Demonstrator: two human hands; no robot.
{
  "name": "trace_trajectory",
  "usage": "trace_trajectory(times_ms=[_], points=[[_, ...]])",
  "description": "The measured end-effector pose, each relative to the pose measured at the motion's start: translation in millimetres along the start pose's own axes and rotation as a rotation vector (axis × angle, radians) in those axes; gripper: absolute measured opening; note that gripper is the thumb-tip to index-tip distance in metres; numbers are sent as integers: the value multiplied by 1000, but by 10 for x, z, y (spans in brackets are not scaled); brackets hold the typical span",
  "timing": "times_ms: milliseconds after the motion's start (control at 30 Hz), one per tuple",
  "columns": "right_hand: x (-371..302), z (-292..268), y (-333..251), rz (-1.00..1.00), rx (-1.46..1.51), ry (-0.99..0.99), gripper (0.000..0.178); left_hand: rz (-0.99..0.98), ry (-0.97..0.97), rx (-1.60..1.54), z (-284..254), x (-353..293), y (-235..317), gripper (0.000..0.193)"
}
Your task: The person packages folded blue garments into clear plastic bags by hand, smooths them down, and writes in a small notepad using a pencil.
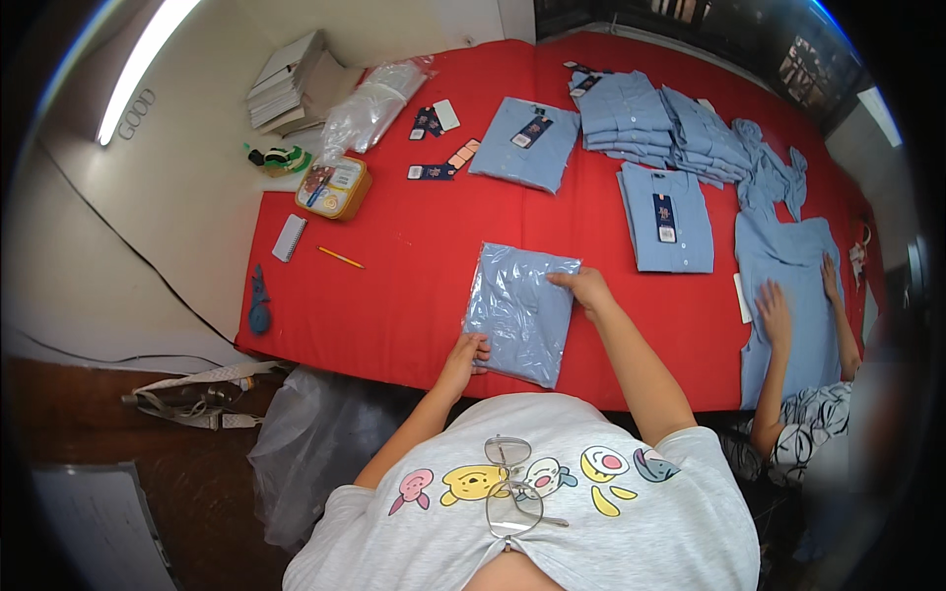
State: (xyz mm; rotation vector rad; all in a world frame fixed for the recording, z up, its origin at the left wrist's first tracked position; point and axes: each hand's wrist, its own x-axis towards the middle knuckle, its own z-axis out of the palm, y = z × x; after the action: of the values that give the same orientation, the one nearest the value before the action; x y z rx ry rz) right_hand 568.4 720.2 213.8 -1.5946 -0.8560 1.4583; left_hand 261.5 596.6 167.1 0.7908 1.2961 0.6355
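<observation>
Left hand and right hand are both taken up by one bagged blue shirt, gripped low on its left edge and at its upper right corner, over the near side of the red-covered bench. Farther back, two tagged shirts are laid out singly, and two stacks of folded shirts are set near them; how many per pile can't really be told. Off to the left, one pencil, one notepad, one yellow box and one heap of clear bags can be spotted. Over on the right, a co-worker's two hands are laid on one spread-out blue garment.
</observation>
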Motion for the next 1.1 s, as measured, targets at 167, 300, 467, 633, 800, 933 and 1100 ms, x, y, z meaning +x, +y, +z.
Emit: trace_trajectory(times_ms=[167, 300, 467, 633, 800, 933, 1100], points=[[-841, 514, -940, -685, -303, -145, 29, 43, -193, -470, -122, -157, 711, 103], [-1561, 440, -1323, -1163, -561, -332, 35, 398, -372, -632, -246, -401, 1121, 98], [-1452, 142, -252, -1141, -914, -428, 46, 115, -204, -650, -524, -388, 801, 77], [-1017, -156, 757, -194, -238, -320, 44, -16, -44, -268, -666, -236, 152, 52], [-1007, -4, 631, 217, 25, -312, 47, -15, -63, -306, -693, -94, 120, 50], [-892, 222, 797, 292, 96, -449, 48, -35, -104, -259, -657, -16, 235, 50], [-1073, 516, 516, 127, 188, -328, 53, -1, -207, -220, -712, -2, 285, 49]])
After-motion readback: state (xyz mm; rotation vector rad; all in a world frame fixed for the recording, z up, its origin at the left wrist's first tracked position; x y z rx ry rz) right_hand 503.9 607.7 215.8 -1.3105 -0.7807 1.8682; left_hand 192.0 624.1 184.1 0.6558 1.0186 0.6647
